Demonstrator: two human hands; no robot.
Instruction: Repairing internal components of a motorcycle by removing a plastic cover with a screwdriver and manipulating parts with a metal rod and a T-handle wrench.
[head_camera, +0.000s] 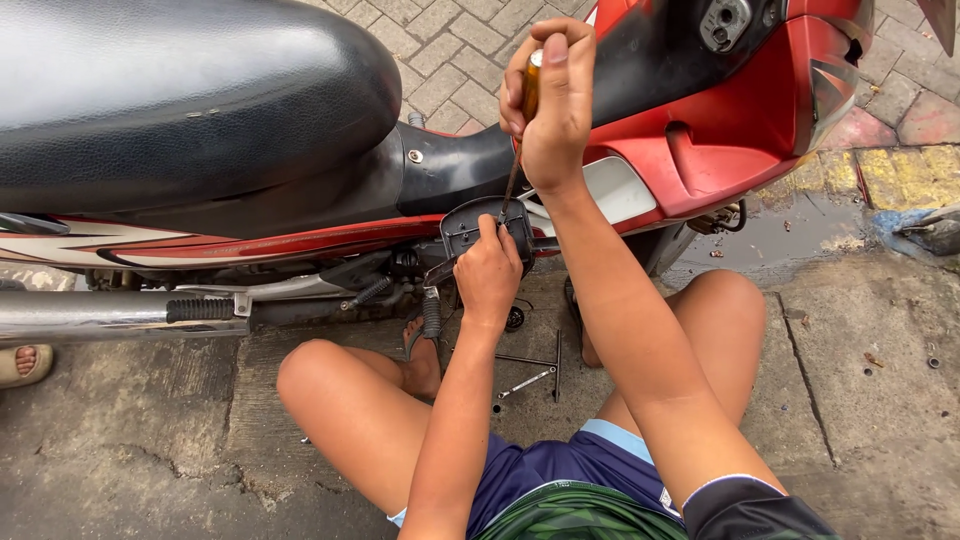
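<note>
I am closing my right hand (552, 100) around the screwdriver (522, 130), tip down on the black engine cover (480, 225) under the motorbike (300, 180), while my left hand (487, 275) is pinching the cover's rim, steadying it

seat (180, 100): smooth black vinyl | fairing (740, 130): glossy red plastic | exhaust pipe (80, 315): shiny metal | pavement (880, 400): rough concrete

1 motorbike (300, 150), 1 screwdriver (524, 120), 2 hands (548, 100), 1 blk cover (470, 225), 2 tools on floor (535, 365)
</note>
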